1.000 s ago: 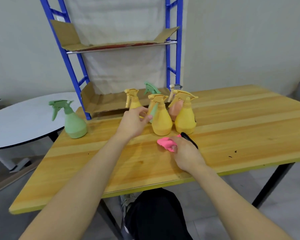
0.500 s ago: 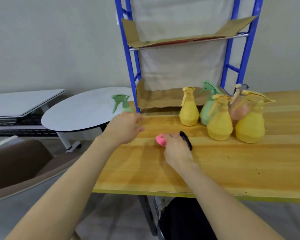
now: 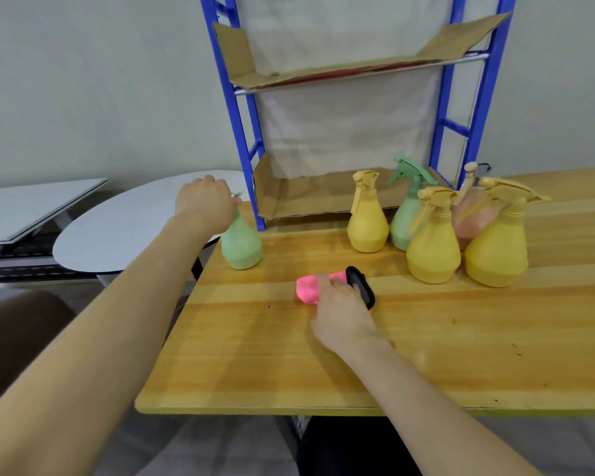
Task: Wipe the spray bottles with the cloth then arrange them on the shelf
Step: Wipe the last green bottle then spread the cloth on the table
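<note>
A: Nearest to us, our right hand [image 3: 340,310] rests on the counter [image 3: 255,355], fingers pressed down on the pink cloth [image 3: 308,290], which has a black strap or handle [image 3: 361,286] at its far side. We have it gripped, but it is not lifted.

B: And the left hand [image 3: 203,201]?

A: Further out and left of the cloth, it is curled over the top of the lone green spray bottle [image 3: 241,245], which stands upright near the counter's left edge. The trigger head is hidden under the hand, so we cannot tell whether the fingers have closed on it.

B: The rest of the bottles?

A: Right of the cloth and beyond it, a cluster of five stands close together: three yellow bottles [image 3: 433,249], a second green one [image 3: 406,218] and a pinkish one [image 3: 471,218].

B: So how far are we?

A: Barely started, we judge. Behind the cloth, the blue shelf [image 3: 440,156] carries only cardboard liners [image 3: 310,197]; no bottle is on it. All six are left to place; whether any is wiped, we cannot tell.
</note>
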Demonstrator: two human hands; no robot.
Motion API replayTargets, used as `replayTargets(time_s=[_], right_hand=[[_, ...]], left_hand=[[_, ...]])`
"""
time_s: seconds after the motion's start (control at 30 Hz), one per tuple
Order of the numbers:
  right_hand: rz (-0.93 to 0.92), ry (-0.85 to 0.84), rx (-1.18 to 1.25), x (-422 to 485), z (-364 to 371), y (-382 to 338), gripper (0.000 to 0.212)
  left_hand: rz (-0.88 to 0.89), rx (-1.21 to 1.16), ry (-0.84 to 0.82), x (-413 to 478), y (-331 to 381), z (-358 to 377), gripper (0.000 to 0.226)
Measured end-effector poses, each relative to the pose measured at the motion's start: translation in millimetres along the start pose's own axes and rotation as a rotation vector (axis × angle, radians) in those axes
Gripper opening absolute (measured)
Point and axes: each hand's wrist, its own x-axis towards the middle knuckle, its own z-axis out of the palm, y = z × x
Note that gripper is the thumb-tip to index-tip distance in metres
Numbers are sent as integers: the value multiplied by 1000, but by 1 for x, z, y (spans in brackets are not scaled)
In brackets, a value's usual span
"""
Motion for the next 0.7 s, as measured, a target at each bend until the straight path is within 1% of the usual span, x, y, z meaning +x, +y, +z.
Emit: replayTargets(time_s=[0.13, 0.23, 0.33, 0.43, 0.5, 0.57, 0.63, 0.7], right_hand=[[17, -16, 75, 2, -2, 3, 65], [60, -53, 186, 4, -8, 1, 57], [123, -104, 267, 7, -14, -1, 47], [196, -123, 380, 13, -19, 2, 33], [235, -101, 484, 11, -27, 9, 28], [283, -46, 611, 7, -35, 21, 31], [359, 45, 792, -4, -38, 34, 34], [439, 174, 965, -19, -39, 45, 31]], left_hand=[[-60, -162, -159, 13, -7, 5, 39], [-84, -287, -142, 12, -13, 10, 37], [-62, -384, -106, -3, -10, 5, 29], [-30, -474, -86, -24, 0, -2, 23], [12, -513, -81, -43, 10, -14, 21], [64, -562, -79, -64, 19, -28, 19], [129, -609, -76, -84, 26, -39, 16], [207, -657, -79, -103, 36, -46, 15]])
